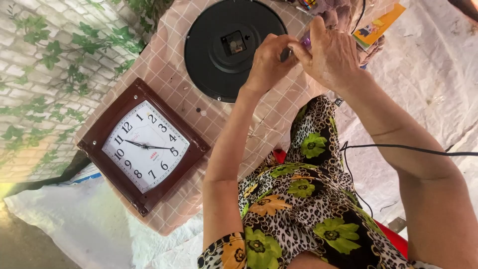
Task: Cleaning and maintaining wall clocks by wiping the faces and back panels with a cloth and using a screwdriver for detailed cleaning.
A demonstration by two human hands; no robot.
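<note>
1. Above the checked cloth (169, 89), left hand (266, 62) and right hand (331, 55) pinched together on a small purple-tipped tool (303, 42), held just beside the round clock back (234, 47).
2. Lower left, square clock (144, 146) lying face up, well apart.

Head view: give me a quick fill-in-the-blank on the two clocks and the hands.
1. The black clock lies with its ____ side up, its small square mechanism showing.
2. The clock with the brown frame has a dial that is ____ in colour.
3. The left hand and right hand meet over the ____ clock's right edge, pinching a small item too hidden to identify.
4. Both clocks rest on a ____-patterned cloth.

Missing words: back; white; black; checked
</note>
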